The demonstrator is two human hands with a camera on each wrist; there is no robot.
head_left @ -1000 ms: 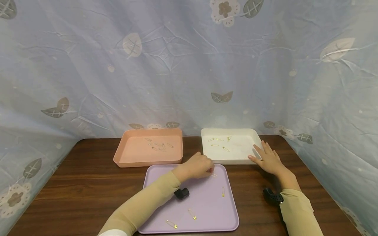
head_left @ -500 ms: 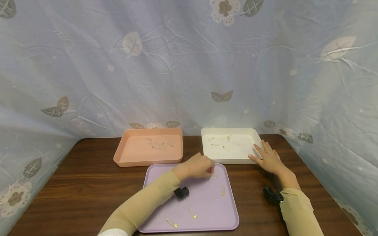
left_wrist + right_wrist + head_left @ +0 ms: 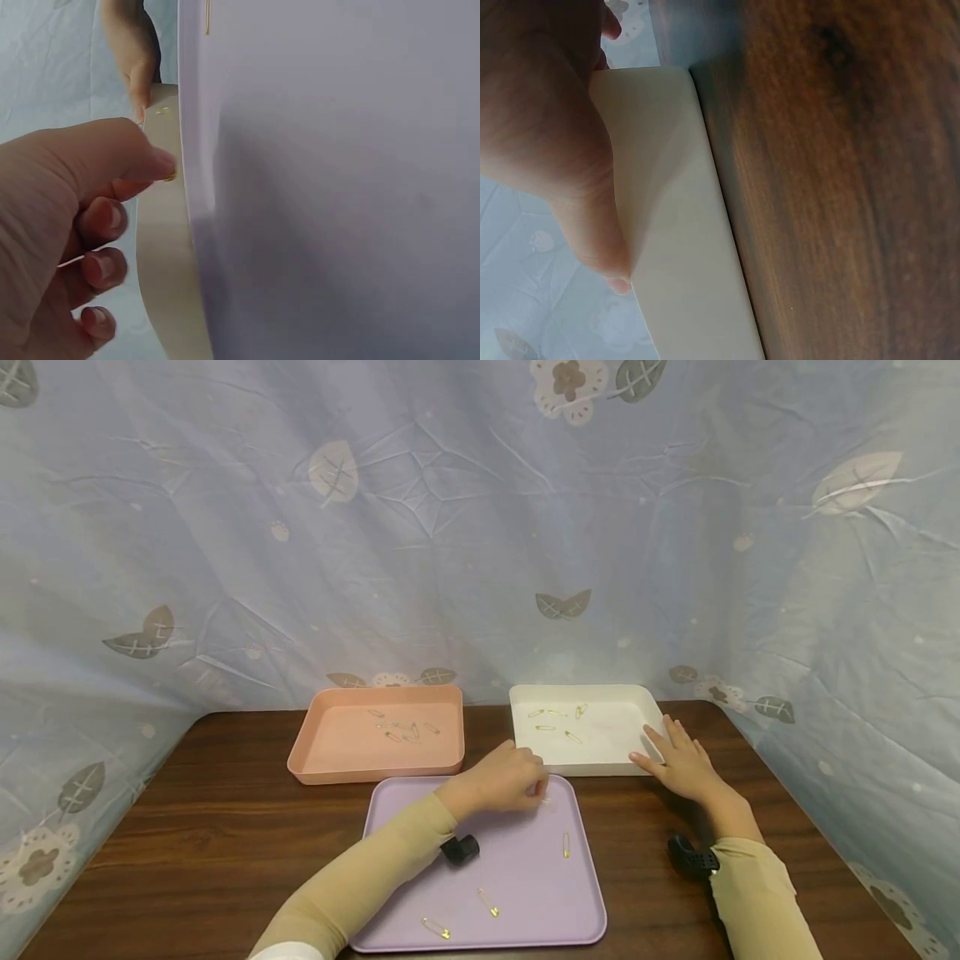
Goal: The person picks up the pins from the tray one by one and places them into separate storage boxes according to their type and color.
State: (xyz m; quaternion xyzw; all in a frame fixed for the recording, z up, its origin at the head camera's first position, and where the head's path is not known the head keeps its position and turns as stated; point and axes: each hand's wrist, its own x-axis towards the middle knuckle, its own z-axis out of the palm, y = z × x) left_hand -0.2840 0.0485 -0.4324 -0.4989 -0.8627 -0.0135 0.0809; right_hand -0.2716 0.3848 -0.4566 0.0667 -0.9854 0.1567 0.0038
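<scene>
My left hand [image 3: 498,781] is over the far right part of the lilac tray [image 3: 517,893], pinching a safety pin between thumb and forefinger. In the left wrist view only a gold bit of that safety pin [image 3: 171,178] shows at the thumb tip. Three other gold safety pins lie on the lilac tray: one to the right [image 3: 566,845], one lower [image 3: 488,902] and one near the front edge [image 3: 436,928]. My right hand [image 3: 686,768] rests with spread fingers on the right front corner of the white tray [image 3: 615,739], thumb at its rim.
Several gold safety pins [image 3: 573,737] lie in the white tray. To its left stands a pink tray [image 3: 337,743] with several silvery safety pins [image 3: 393,737]. The trays are on a dark wooden table [image 3: 187,827], with a patterned blue cloth [image 3: 450,568] behind.
My left hand has shifted slightly up and towards the white tray, with the safety pin between its fingers. My right hand has stayed on the white tray.
</scene>
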